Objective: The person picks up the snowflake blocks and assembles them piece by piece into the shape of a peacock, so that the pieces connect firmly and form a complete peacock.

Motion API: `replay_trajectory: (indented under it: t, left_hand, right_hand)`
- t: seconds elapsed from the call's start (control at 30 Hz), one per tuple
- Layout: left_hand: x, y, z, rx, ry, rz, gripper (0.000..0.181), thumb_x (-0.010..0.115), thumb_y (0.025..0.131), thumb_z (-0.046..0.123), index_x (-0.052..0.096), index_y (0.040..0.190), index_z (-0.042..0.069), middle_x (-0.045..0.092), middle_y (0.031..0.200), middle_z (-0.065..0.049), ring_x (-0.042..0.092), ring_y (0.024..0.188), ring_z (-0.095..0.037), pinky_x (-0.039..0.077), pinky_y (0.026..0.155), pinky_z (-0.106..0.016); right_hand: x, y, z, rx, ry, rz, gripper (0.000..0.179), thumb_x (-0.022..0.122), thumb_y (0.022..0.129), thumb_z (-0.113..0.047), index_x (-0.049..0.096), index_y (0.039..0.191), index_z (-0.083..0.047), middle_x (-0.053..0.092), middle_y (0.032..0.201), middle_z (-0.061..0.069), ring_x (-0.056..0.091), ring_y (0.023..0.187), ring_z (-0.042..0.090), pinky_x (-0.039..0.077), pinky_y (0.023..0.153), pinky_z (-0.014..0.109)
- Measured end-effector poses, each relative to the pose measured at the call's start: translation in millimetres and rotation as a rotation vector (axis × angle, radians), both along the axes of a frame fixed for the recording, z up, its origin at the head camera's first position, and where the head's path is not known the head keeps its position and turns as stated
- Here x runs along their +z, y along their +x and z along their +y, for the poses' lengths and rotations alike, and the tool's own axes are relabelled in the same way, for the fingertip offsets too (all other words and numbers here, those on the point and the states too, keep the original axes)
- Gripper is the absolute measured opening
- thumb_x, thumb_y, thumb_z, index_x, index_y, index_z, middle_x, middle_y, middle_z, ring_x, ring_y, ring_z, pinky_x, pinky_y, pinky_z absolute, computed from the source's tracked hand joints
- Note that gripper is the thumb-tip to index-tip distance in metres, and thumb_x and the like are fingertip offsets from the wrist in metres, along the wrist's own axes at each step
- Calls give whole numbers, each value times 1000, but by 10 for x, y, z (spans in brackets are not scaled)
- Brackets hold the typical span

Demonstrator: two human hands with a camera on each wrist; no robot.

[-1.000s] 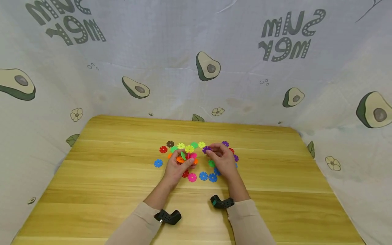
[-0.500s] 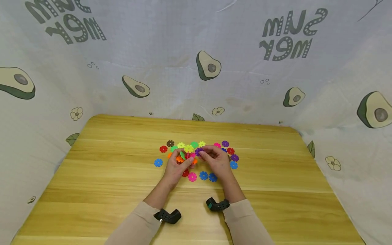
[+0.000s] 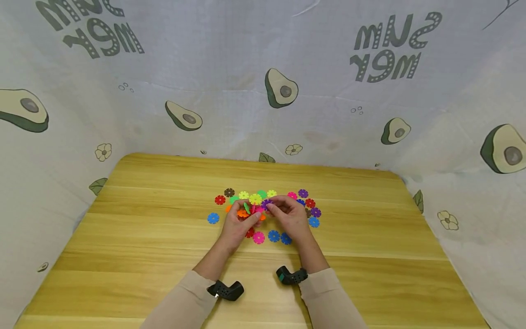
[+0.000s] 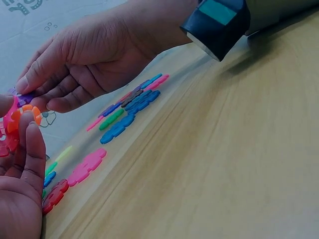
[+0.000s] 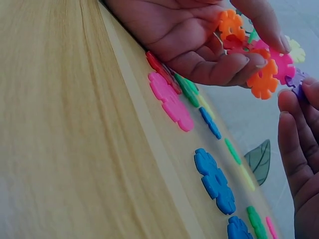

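My left hand [image 3: 235, 228] grips a cluster of joined plastic snowflake discs above the table. An orange disc [image 5: 262, 79], a pink disc [image 5: 283, 64] and a yellow disc [image 3: 255, 199] belong to it, with a green one [image 3: 247, 208] on its left side. Between thumb and fingertips, my right hand [image 3: 293, 220] pinches a purple snowflake disc [image 3: 267, 204]. This purple disc meets the edge of the pink disc in the right wrist view. Parts of the cluster are hidden behind the left fingers.
Loose snowflake discs lie flat around the hands on the wooden table [image 3: 156, 256]: a blue disc [image 3: 213, 218] at left, a pink one [image 3: 258, 237] in front, a red one [image 3: 310, 203] at right. A printed cloth [image 3: 230, 77] hangs behind the table.
My right hand has moved left with the purple disc, up to the cluster, and stayed there over the last half second. The left hand has barely moved.
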State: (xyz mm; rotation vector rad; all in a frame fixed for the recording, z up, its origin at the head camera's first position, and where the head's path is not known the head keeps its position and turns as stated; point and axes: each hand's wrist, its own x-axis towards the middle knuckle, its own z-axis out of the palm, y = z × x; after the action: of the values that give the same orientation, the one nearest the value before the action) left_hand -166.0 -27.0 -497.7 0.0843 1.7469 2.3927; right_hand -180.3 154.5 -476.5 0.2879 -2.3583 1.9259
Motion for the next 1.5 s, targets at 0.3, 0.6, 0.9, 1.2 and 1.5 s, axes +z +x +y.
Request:
replay_trajectory:
  t: [0.3,0.6,0.9,1.2,1.5]
  left_hand:
    - [8,9,7,36,-23,-12,35,72,95,10,48,120,9,58,104,-8,69,75,-19,62,72,-23]
    - [4,8,16,69,-11,-16,37,75,92,6,49,118,9,61,99,-6,68,73,-17,62,70,-23]
    - [0,-3,17,77,-41,-26,43,74,91,3,48,124,7,60,107,-11,69,74,-16,61,71,-22]
    - [30,6,18,79,-60,-22,51,77,87,1,45,126,6,48,127,-16,69,85,-16,62,77,-22]
    - [10,-3,21,86,-93,-17,53,79,87,5,45,127,7,54,125,-20,70,83,-15,62,77,-23]
  right_hand:
    - [-2,0,7,-8,5,-22,20,71,96,-10,71,113,0,71,98,20,72,79,7,61,75,21]
    - [1,-4,2,-9,-2,-16,19,71,95,-7,70,111,2,74,93,12,72,79,7,61,74,21]
    - [2,-8,-7,0,5,-16,20,71,95,-8,70,112,3,71,98,26,71,78,5,60,75,20]
    - [0,2,-35,2,-2,-40,19,71,95,-7,70,113,2,73,95,13,72,79,6,61,76,21]
    - [-26,-7,-70,6,-48,-62,20,69,96,-4,69,114,3,73,100,20,73,80,6,63,77,23]
